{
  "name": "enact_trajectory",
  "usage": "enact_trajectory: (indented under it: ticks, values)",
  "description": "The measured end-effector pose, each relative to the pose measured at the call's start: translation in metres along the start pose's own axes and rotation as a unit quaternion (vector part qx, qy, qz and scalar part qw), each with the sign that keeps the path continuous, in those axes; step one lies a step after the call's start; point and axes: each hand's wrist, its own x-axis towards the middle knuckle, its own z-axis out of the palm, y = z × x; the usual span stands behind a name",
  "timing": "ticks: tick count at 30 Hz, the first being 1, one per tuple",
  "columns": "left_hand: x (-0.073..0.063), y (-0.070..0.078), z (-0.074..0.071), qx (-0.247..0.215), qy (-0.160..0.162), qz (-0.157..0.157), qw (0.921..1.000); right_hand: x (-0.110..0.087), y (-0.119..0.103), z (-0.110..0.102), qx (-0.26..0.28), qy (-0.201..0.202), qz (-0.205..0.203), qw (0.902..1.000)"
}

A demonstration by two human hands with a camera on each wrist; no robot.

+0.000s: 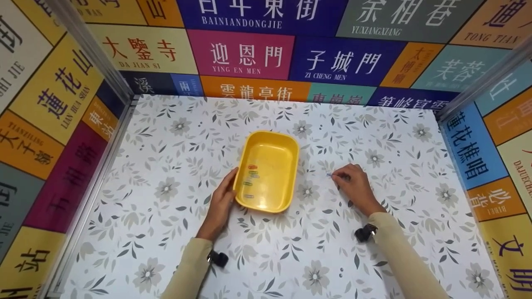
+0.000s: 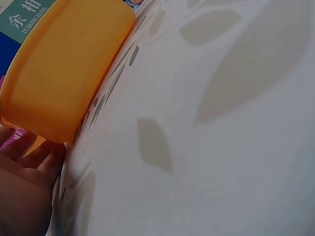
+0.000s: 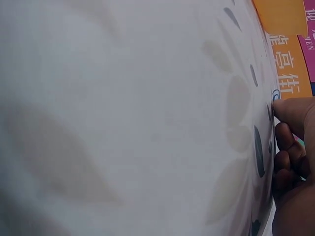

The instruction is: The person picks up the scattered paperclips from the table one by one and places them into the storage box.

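Observation:
A yellow tray (image 1: pixel 274 174) with raised walls stands on the table in the head view. Several small paper clips (image 1: pixel 248 183), red, green and pale blue, lie along its left part. My left hand (image 1: pixel 220 203) rests against the outside of the tray's left wall, its fingers nearly straight; in the left wrist view, some fingertips are hidden by the tray (image 2: pixel 69 69). To the right of the tray, my right hand (image 1: pixel 353 185) pinches a blue paper clip (image 1: pixel 329 175) between thumb and forefinger, close to the table surface. That clip's blue loop (image 3: pixel 276 94) shows in the right wrist view.
A floral-patterned white cloth (image 1: pixel 166 232) covers the table. Upright panels with coloured sign prints (image 1: pixel 245 54) enclose its back and both sides. A dark camera (image 1: pixel 218 258) is strapped to the left wrist and another dark camera (image 1: pixel 365 233) to the right.

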Motion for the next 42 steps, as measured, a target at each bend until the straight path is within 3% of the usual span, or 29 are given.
enact_trajectory:
  ticks: [25, 35, 42]
  values:
    - [0.000, -0.002, 0.000, 0.009, 0.000, -0.007, 0.9999, -0.011, -0.012, -0.001, 0.028, 0.022, 0.045, 0.9983]
    - [0.001, -0.002, -0.001, -0.003, -0.005, 0.001, 1.0000, -0.012, -0.019, 0.001, 0.071, 0.029, 0.037, 0.9964]
    - [0.001, -0.003, -0.001, -0.006, -0.007, 0.003, 1.0000, -0.015, -0.027, 0.007, 0.069, 0.046, 0.020, 0.9963]
